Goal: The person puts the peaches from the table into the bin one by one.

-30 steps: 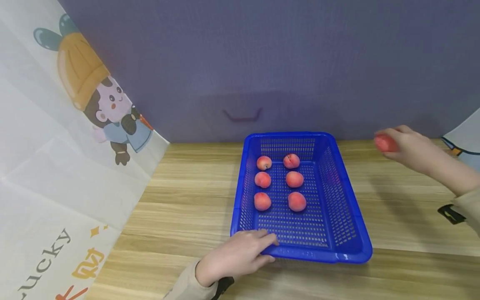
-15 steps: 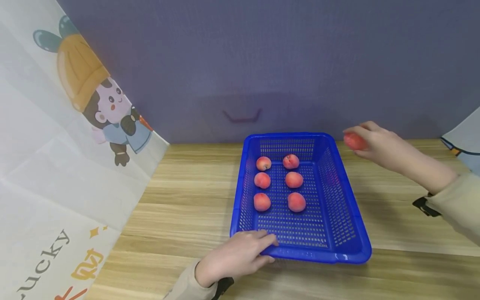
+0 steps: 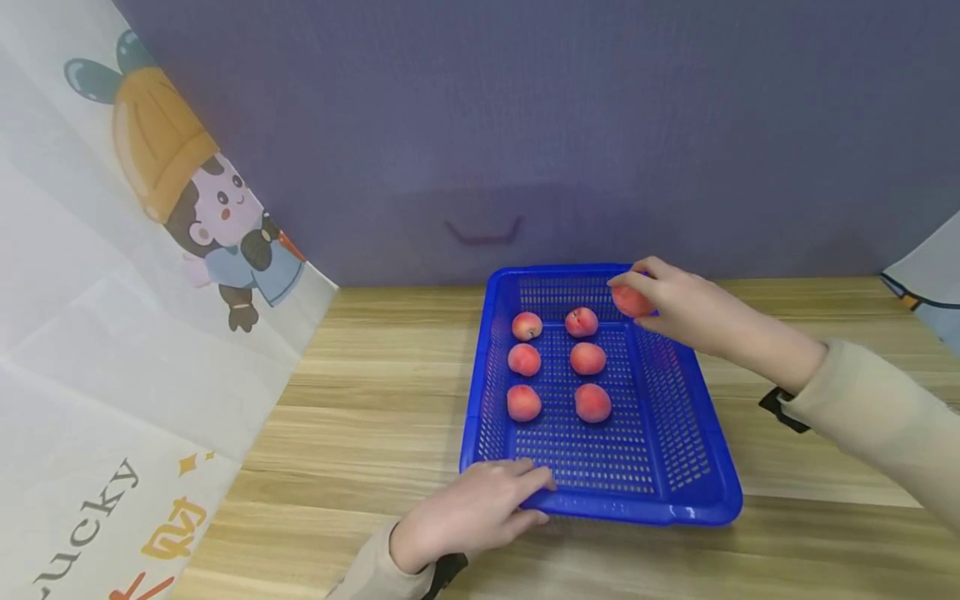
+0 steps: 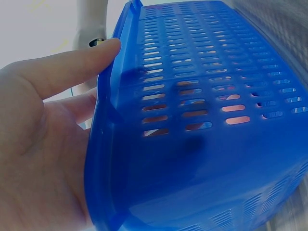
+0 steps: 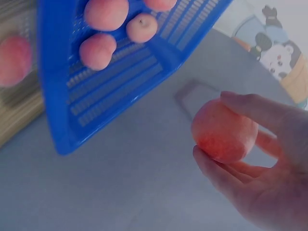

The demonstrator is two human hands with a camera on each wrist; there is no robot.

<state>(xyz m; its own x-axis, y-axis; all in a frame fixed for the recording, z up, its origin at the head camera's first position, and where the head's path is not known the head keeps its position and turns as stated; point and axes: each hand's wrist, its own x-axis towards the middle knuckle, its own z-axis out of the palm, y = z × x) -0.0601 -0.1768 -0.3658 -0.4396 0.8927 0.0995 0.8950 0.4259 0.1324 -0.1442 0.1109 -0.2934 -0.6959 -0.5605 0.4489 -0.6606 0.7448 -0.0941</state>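
My right hand (image 3: 693, 310) holds a peach (image 3: 630, 302) between thumb and fingertips, above the far right corner of a blue plastic basket (image 3: 611, 505). In the right wrist view the held peach (image 5: 224, 130) shows rosy and rounded. Two columns of peaches lie on the basket floor, including a near-right one (image 3: 593, 403) and a far-left one (image 3: 527, 326). At the near rim, my left hand (image 3: 480, 504) grips the basket. The left wrist view has that hand's thumb (image 4: 103, 55) against the rim, beside the slotted wall.
Beyond the basket rises a grey-blue panel (image 3: 465, 125). The wooden table (image 3: 375, 392) extends on both sides, and a printed white sheet (image 3: 67, 292) covers the left. Outside the basket, another peach (image 5: 14, 60) shows in the right wrist view.
My right hand has carried the peach leftward from over the table at right to over the basket's far right corner. My left hand and the basket have stayed put.
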